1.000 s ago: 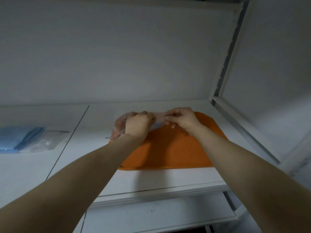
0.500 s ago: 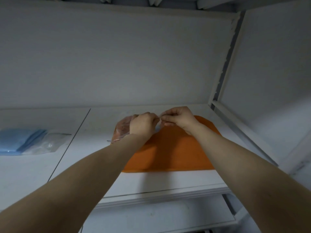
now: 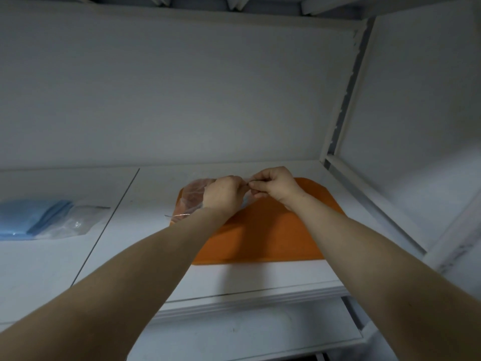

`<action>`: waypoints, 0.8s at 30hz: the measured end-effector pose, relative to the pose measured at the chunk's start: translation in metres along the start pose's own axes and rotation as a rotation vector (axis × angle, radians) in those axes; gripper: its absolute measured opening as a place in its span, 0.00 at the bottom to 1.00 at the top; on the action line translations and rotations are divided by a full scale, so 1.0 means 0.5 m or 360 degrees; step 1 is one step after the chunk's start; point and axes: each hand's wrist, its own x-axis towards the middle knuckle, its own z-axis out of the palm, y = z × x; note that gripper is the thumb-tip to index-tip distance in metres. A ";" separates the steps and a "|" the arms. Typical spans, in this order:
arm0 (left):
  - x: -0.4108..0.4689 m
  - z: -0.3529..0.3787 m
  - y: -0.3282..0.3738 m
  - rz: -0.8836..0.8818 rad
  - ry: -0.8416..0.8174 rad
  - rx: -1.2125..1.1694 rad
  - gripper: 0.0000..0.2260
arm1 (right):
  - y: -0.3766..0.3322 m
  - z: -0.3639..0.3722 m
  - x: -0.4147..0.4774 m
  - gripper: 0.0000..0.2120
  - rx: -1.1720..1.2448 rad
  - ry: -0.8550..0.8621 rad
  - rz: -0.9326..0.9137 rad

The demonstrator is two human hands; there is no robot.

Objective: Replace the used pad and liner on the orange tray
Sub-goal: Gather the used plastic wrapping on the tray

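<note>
The left hand [image 3: 223,194] is curled, with its fingertips and thumb pinching a thin clear plastic liner [image 3: 194,197]. The right hand [image 3: 276,184] is curled the same way, just beside the left hand, and pinches the same film between thumb and forefinger. The knuckles of the two hands almost meet above the far edge of one flat orange tray with rounded corners [image 3: 263,237]. The liner is glossy and crinkled. It bunches over the tray's far-left corner, and the orange shows through it.

The tray has a matte, smooth surface. It lies toward the right end of a white shelf [image 3: 234,280], set back from the front edge.

At the shelf's left end lies one clear plastic bag [image 3: 75,221] holding a stack of soft folded blue pads [image 3: 28,220]. The number of pads cannot be told.
</note>
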 end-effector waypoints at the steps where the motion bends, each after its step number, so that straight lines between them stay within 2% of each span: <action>1: -0.001 0.000 0.000 -0.0006 0.0000 -0.0016 0.13 | -0.001 0.002 0.000 0.10 0.0026 0.0020 0.0011; 5: -0.008 -0.001 -0.013 -0.0023 -0.0013 0.0085 0.13 | -0.007 -0.001 0.000 0.10 0.0158 0.0118 0.0059; 7: -0.011 0.001 -0.020 -0.0023 0.0007 0.0114 0.12 | -0.008 -0.003 0.003 0.10 0.0056 0.0138 0.0037; 11: -0.012 0.005 -0.020 -0.0029 -0.0014 0.0132 0.13 | -0.012 -0.007 0.013 0.12 -0.0703 0.0263 -0.0206; 16: -0.009 0.003 -0.017 -0.0005 -0.0015 0.0092 0.13 | -0.030 0.002 0.012 0.09 -0.1372 0.0088 -0.0288; 18: -0.006 -0.001 -0.016 -0.0023 -0.0042 0.0117 0.14 | -0.030 0.006 0.016 0.09 -0.1391 0.0133 -0.0276; 22: -0.003 -0.005 -0.027 -0.0064 -0.0038 0.0199 0.14 | -0.022 -0.013 0.025 0.09 -0.1070 0.0311 -0.0155; 24: -0.004 -0.004 -0.031 -0.0068 -0.0022 0.0227 0.15 | -0.021 -0.017 0.024 0.09 -0.1327 0.0364 -0.0219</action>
